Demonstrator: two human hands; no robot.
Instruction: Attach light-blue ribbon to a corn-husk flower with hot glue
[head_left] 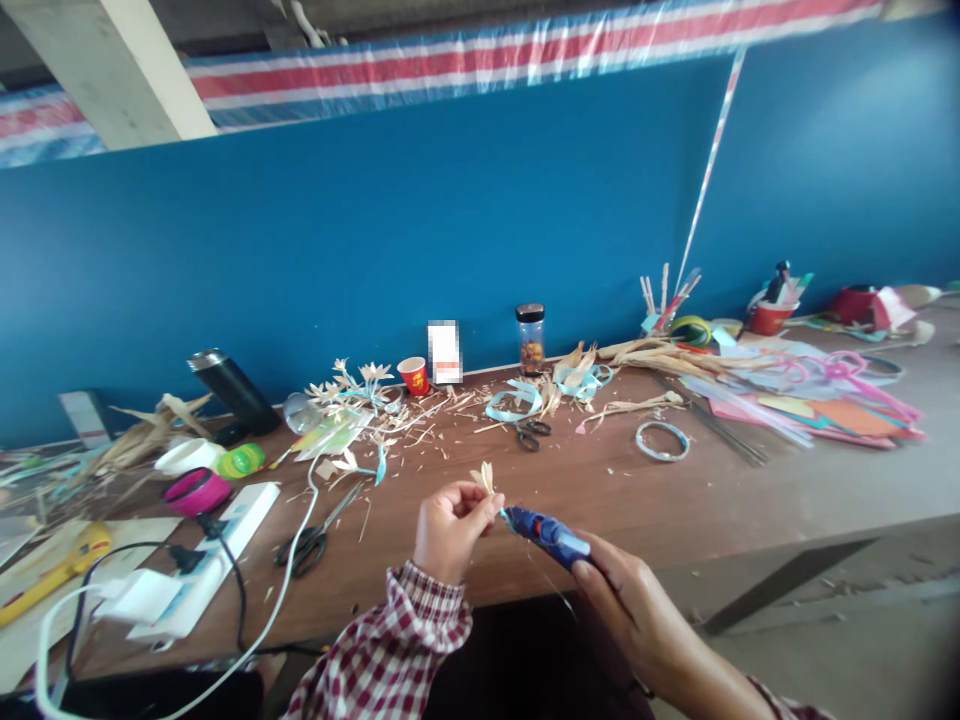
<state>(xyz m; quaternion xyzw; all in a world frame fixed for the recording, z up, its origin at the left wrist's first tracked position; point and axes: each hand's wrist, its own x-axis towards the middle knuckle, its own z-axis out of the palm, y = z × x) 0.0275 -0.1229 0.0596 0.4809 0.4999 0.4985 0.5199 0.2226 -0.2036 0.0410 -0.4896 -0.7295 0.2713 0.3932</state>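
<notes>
My left hand (452,530) pinches a small pale flower (484,477) that looks made of dried husk, its petals pointing up from between thumb and fingers. My right hand (622,590) is wrapped around a blue hot glue gun (551,537). The gun's nozzle points left and sits right by the flower's base at my left fingertips; whether it touches cannot be made out. A thin strand, possibly glue, trails below the gun. Beyond my hands lie black-handled scissors (533,433). Another pair of scissors (306,548) rests left of my left hand.
A white power strip (217,560) with cables and a yellow glue gun (56,572) occupy the left side. Husk flowers (352,385), a red paper cup (413,376), a lidded jar (531,340) and a black bottle (234,390) stand at the back. Coloured paper (847,415) lies right.
</notes>
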